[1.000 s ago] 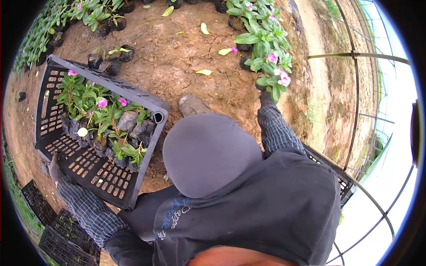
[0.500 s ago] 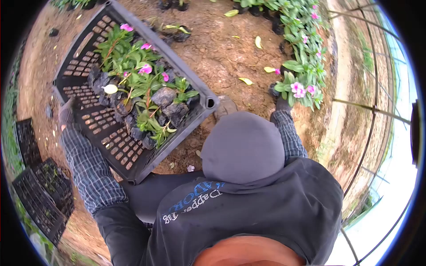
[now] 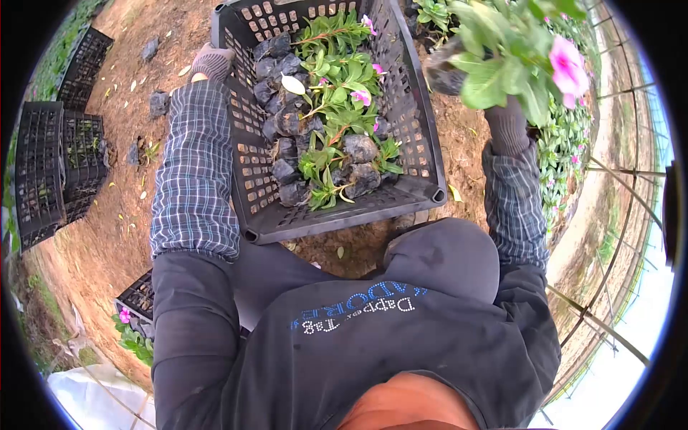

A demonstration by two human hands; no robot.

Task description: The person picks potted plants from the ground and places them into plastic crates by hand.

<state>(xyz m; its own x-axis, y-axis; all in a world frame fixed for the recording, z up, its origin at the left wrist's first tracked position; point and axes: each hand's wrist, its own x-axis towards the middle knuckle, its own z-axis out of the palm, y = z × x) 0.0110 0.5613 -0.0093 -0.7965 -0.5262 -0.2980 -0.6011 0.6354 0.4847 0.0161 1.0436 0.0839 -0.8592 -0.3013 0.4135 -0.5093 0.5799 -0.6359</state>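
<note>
Head view: open soil flanks the plastic crate; left hand grips its side, periwinkle overhangs the right hand (holding it, fingers hidden).

Black crates: along the soil's left edge
White sheet: at the soil's near left corner
Thin poles: crossing beyond the soil's right edge

Both arms extended forward; left grip gloved, curled; right grip mostly hidden.

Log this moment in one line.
Left hand: against black slotted plastic crate | Right hand: holding green pink-flowered plant | Crate: black-bagged plants inside
</note>
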